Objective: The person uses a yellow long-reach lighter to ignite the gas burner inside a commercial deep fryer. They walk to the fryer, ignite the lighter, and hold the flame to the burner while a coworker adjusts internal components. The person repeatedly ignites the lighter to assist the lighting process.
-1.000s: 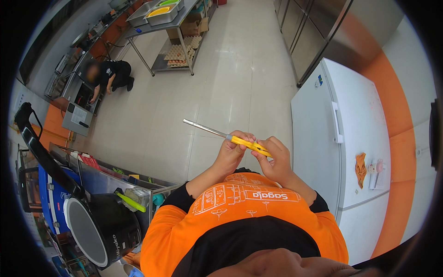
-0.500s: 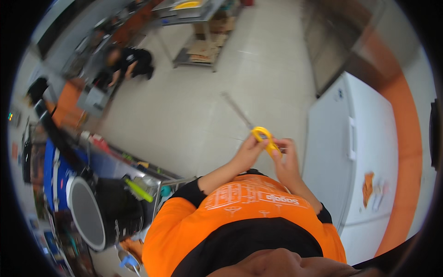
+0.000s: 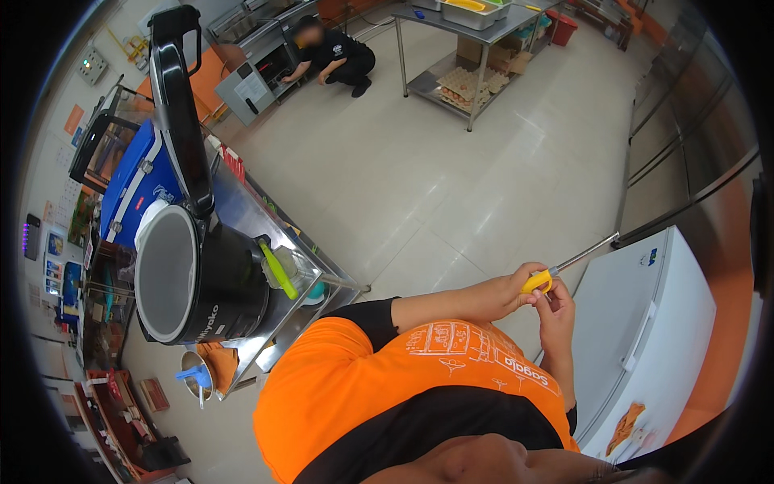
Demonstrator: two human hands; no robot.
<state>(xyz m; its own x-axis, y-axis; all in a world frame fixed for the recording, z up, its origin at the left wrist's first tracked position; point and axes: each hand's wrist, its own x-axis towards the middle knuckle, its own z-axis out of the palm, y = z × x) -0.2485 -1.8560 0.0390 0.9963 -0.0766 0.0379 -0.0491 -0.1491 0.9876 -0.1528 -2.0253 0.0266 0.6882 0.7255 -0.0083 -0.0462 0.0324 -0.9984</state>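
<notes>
Between my two hands is a yellow-handled stick lighter (image 3: 535, 282), with a loop in its handle and a long metal tube pointing up and right. My left hand (image 3: 506, 292) is closed round the handle, its fingers over the yellow part. Just below, my right hand (image 3: 556, 316) has its thumb and fingertips pinched against the handle near the loop. Part of the handle is hidden by my fingers. The tube's tip appears near the white freezer's far corner, in front of my body.
On my left, a black pot-like appliance (image 3: 230, 282) with its lid raised stands on a steel table (image 3: 234, 211), beside a blue cooler (image 3: 133, 181). A white freezer (image 3: 621, 323) stands close on my right. A co-worker (image 3: 334, 55) crouches at an opened appliance. A steel table (image 3: 492, 34) holds egg trays below.
My hands have moved right in view with the lighter, and its tube has swung from pointing up-left to up-right. The room has shifted as my head turned.
</notes>
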